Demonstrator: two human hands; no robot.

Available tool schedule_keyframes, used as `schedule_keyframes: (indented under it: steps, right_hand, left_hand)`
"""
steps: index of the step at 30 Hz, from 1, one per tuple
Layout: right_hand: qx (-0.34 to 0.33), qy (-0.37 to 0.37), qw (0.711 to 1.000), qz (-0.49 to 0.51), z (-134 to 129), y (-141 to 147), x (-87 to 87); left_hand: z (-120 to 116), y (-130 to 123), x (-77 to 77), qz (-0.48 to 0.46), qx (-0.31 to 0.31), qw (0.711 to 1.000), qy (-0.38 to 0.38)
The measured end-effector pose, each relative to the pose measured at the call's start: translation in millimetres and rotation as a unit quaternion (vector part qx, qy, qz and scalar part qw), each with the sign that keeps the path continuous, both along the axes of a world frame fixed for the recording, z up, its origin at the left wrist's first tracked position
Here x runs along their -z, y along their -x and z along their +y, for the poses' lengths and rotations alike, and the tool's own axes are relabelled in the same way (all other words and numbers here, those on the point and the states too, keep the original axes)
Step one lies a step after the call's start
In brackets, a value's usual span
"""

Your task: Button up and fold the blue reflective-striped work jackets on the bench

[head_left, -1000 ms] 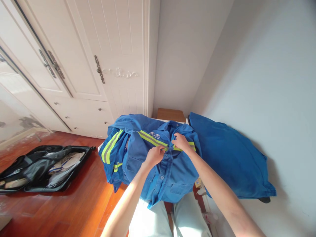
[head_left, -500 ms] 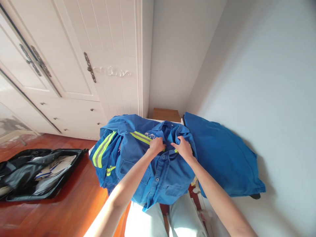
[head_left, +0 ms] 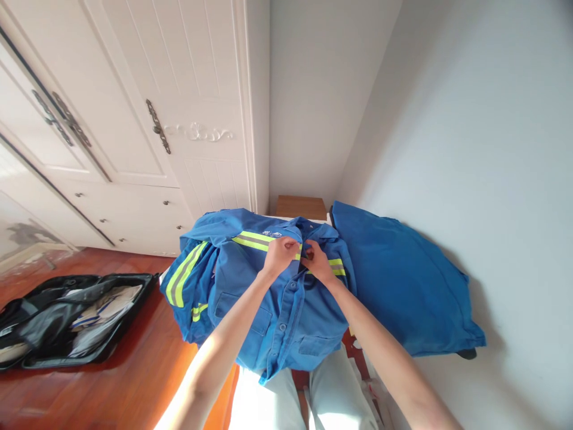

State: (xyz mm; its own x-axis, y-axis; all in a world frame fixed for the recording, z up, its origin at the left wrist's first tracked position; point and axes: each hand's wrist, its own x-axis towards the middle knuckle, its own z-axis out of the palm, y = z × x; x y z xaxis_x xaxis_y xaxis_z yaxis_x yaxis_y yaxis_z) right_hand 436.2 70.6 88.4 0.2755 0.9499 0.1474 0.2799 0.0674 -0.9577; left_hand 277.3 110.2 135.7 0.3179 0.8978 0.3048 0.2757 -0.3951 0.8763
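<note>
My left hand (head_left: 280, 254) and right hand (head_left: 319, 263) pinch the shirt (head_left: 248, 278) at its front; I should line its edges up gently.

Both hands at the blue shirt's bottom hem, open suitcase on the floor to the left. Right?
Not the hem: the head view shows the left hand and right hand at the upper front of the blue shirt, just below the collar. The open suitcase is on the floor to the left, as you say.
</note>
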Motion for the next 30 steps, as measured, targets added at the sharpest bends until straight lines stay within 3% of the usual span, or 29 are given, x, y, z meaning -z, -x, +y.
schedule_keyframes:
  steps: [3, 6, 9, 13, 16, 19, 23, 26, 30]
  right_hand:
    - [0.004, 0.043, 0.996, 0.08, 9, 6, 9.2]
    - [0.029, 0.053, 0.991, 0.12, 3, 3, 13.9]
    - [0.041, 0.057, 0.985, 0.156, -10, -4, 10.1]
    - [0.03, 0.052, 0.981, 0.184, -18, -9, -2.2]
    - [-0.023, 0.028, 0.988, 0.15, -18, -10, -9.8]
    - [-0.067, -0.044, 0.997, -0.024, -18, -13, -16.8]
    - [-0.135, -0.093, 0.954, -0.251, -12, -20, -30.8]
    - [-0.202, -0.066, 0.929, -0.302, -2, -25, -38.4]
    - [-0.224, -0.019, 0.932, -0.284, 7, -33, -33.2]
  left_hand:
    - [-3, -13, 9.9, 0.027, 0.013, 0.999, -0.012]
    - [1, -19, 33.8, 0.003, 0.035, 0.997, 0.073]
    - [6, -16, 55.5, -0.027, 0.038, 0.993, 0.106]
    - [13, -8, 66.4, -0.034, 0.029, 0.996, 0.074]
    - [15, -2, 66.5, -0.026, 0.019, 0.999, -0.005]
    - [16, 1, 63.0, 0.02, 0.024, 0.997, -0.069]
    - [17, 4, 49.0, 0.118, 0.065, 0.978, -0.16]
    - [26, 5, 36.5, 0.176, 0.117, 0.955, -0.207]
    - [41, 4, 31.8, 0.206, 0.211, 0.941, -0.164]
